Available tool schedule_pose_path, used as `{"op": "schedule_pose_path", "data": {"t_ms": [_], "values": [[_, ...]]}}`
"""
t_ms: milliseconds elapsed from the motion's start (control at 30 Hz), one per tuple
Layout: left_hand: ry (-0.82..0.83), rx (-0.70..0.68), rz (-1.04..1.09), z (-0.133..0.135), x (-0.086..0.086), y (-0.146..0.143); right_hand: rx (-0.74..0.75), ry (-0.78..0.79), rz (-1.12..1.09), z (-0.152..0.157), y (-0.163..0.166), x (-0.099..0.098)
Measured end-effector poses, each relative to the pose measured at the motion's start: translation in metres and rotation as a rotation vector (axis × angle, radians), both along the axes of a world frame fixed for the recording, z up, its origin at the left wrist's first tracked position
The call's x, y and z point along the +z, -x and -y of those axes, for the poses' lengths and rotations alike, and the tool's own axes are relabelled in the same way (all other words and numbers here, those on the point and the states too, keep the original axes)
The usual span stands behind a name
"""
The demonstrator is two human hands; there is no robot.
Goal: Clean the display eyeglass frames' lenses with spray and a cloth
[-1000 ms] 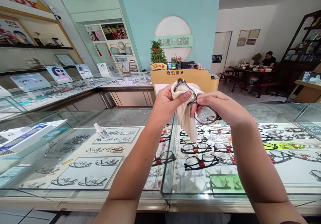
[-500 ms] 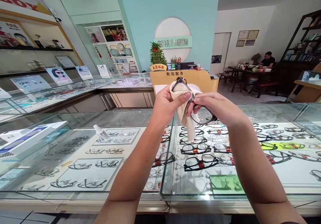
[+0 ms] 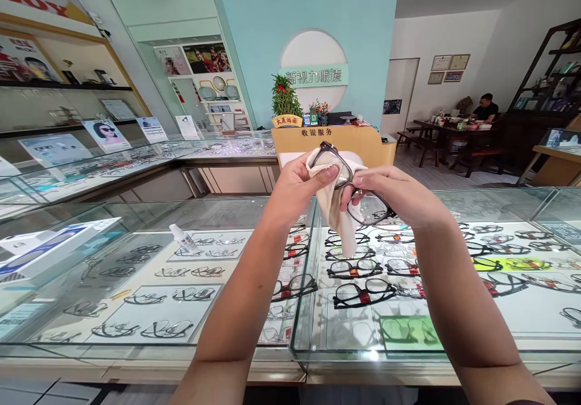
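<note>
Above a glass display counter [image 3: 299, 347] I hold a pair of dark-framed glasses [image 3: 368, 208]. My right hand [image 3: 394, 193] is closed on the frame near the bridge and right lens. My left hand [image 3: 297, 184] pinches a cream cleaning cloth [image 3: 333, 211] around the other lens, thumb pressed on top. The cloth's loose end hangs down towards the counter. Part of the frame pokes out above the cloth.
Several glasses [image 3: 363, 293] lie in rows under the counter glass. A small spray bottle [image 3: 181, 237] and a white-blue box [image 3: 45, 250] rest on the left counter. A yellow cashier desk [image 3: 336, 141] stands behind. A person [image 3: 485, 109] sits at a far table.
My left thumb has shifted slightly over the cloth-covered lens and the glasses have tilted a little. Both hands stay at the same spot above the counter.
</note>
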State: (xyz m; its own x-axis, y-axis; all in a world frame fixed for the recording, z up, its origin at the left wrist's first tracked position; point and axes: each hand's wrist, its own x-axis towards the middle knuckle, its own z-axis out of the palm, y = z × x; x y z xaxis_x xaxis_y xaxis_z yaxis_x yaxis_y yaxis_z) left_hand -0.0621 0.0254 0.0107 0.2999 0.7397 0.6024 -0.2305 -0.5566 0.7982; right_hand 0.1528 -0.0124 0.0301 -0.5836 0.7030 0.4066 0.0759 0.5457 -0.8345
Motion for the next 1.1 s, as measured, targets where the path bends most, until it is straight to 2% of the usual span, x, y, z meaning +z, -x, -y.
{"op": "schedule_pose_path", "data": {"t_ms": [200, 433, 1100], "values": [[0.016, -0.042, 0.007, 0.0008, 0.0001, -0.0004, -0.003, 0.009, -0.017, -0.0009, -0.0016, 0.0003], [-0.007, 0.0, 0.025, 0.0028, -0.0021, -0.0046, -0.039, 0.002, -0.01, 0.0002, -0.0022, 0.0001], [-0.035, 0.029, 0.038, 0.0021, -0.0027, -0.0055, -0.008, -0.004, -0.009, 0.002, -0.0008, 0.0035]]}}
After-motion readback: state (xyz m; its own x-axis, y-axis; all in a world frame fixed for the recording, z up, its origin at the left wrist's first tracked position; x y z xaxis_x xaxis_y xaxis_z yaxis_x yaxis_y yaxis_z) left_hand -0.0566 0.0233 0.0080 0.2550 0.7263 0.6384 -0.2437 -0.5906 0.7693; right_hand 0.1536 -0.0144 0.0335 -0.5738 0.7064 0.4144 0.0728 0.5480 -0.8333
